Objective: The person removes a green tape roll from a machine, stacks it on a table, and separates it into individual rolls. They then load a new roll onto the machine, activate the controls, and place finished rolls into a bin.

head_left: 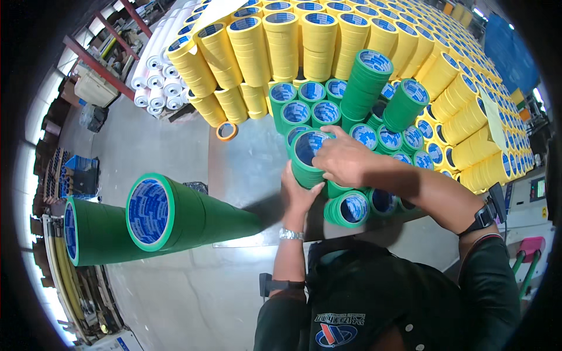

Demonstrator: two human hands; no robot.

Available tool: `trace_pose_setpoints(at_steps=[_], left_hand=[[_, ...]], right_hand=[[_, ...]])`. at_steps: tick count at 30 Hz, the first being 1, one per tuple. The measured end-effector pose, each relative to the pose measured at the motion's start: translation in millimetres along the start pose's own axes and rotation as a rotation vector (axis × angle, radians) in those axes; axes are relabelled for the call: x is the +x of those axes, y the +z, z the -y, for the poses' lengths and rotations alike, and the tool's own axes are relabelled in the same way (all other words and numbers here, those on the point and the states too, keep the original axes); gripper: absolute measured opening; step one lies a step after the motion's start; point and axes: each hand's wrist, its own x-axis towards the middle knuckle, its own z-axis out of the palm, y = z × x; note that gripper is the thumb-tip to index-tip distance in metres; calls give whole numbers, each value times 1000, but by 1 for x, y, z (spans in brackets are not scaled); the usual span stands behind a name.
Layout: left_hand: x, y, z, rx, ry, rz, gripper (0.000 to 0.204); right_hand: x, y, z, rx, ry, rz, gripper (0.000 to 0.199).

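My left hand (pixel 297 190) is wrapped round the side of a short stack of green tape rolls (pixel 302 169) with blue printed cores. On the far right rim of that stack rests my right hand (pixel 345 157), its fingers bent over the edge of the top roll and partly down into the core. What the fingertips touch inside is hidden. More green tape rolls (pixel 295 110) stand upright in columns just beyond and to the right, some taller (pixel 366 88). A fanned short stack of green rolls (pixel 345 210) is close below my right forearm.
Yellow tape rolls (pixel 281 50) form a high wall behind and to the right. Two tall green columns (pixel 193 216) rise at the left. A single orange-rimmed roll (pixel 226 131) lies on the metal tabletop (pixel 240 175). White film rolls (pixel 155 82) are piled far left.
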Motion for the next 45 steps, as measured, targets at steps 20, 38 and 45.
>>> trace_pose_setpoints(at_steps=[20,38,45], left_hand=[[1,-14,-2,213,288,-29,90],[-9,-28,-15,213,310,-206,82],[-103,-57,2,271,137,-203,67]], right_hand=[[-3,-4,5,-6,4,-45,16],[-17,7,24,-139,-73,-203,18],[-37,21,100,-44,-256,-233,3]])
